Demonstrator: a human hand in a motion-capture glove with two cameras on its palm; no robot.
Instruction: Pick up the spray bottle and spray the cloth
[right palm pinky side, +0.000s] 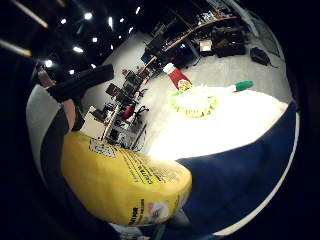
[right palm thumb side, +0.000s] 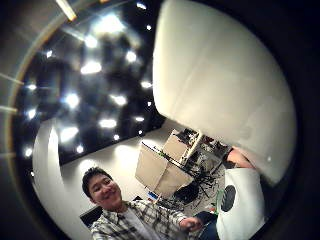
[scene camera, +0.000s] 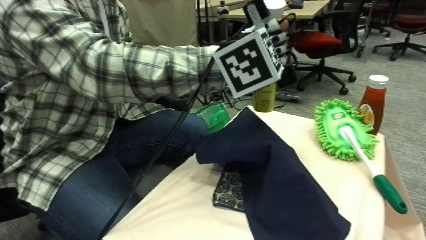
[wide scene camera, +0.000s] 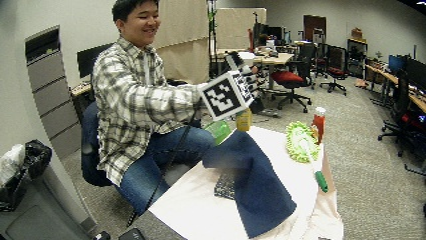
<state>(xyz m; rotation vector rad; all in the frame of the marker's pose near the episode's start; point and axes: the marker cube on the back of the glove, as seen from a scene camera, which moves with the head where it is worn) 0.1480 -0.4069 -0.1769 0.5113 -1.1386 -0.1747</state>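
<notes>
— Where is the spray bottle (scene camera: 265, 96) sitting against the fingers (scene camera: 278, 38)?

— The gloved right hand (scene camera: 269, 30) is holding it up above the worktop (scene camera: 313, 150), fingers curled round the upper part. The yellow body is hanging just below them, and the white top is poking out above the hand. From the palm, the yellow label is filling the near space.

— And the cloth (scene camera: 279, 180)?

— One dark blue cloth, lying draped over the worktop, below the fingers and reaching away towards the near edge. The bottle's base is hovering just past its far end; whether they are touching I cannot tell.

— How many things altogether?

— One spray bottle, one blue cloth, one green duster (scene camera: 346, 131) with a white and green handle, one red sauce bottle (scene camera: 373, 102) with a white cap, one small patterned pad (scene camera: 231, 190) peeking from under the cloth, one green packet (scene camera: 213, 116) by the person's knee.

— Anything blocking?

— The duster and sauce bottle are standing well off to the side of the fingers.
</notes>
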